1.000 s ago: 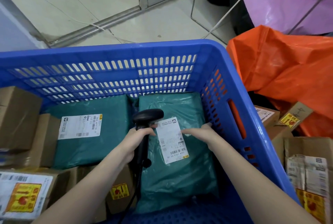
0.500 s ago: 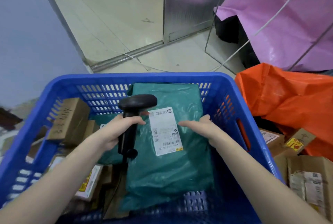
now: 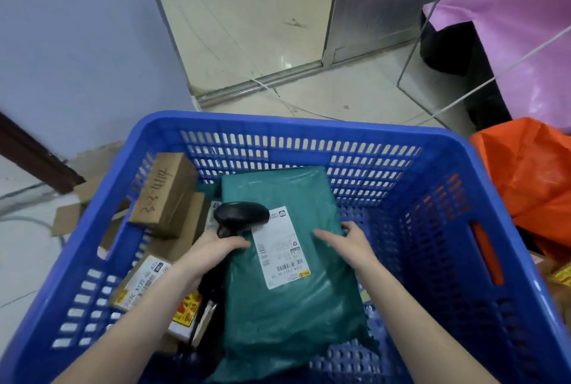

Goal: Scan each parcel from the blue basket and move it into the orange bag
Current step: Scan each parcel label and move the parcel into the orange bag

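Note:
A green plastic parcel (image 3: pixel 287 315) with a white shipping label (image 3: pixel 282 247) is tilted up inside the blue basket (image 3: pixel 309 127). My right hand (image 3: pixel 349 244) holds its right edge, thumb on top and fingers behind. My left hand (image 3: pixel 213 252) grips the handle of a black barcode scanner (image 3: pixel 241 215), whose head sits just left of the label's top. The orange bag (image 3: pixel 531 173) lies to the right of the basket.
Several cardboard boxes (image 3: pixel 167 192) and labelled parcels (image 3: pixel 142 283) fill the basket's left side. More boxes (image 3: pixel 560 278) sit at the far right by the orange bag. A pink sheet (image 3: pixel 509 19) on a wire frame stands at the back right. A wall and a doorway lie ahead.
The green parcel has been lifted from lying flat and raised toward me by my right hand. The view has tilted up, showing more floor and doorway. The scanner stays by the label.

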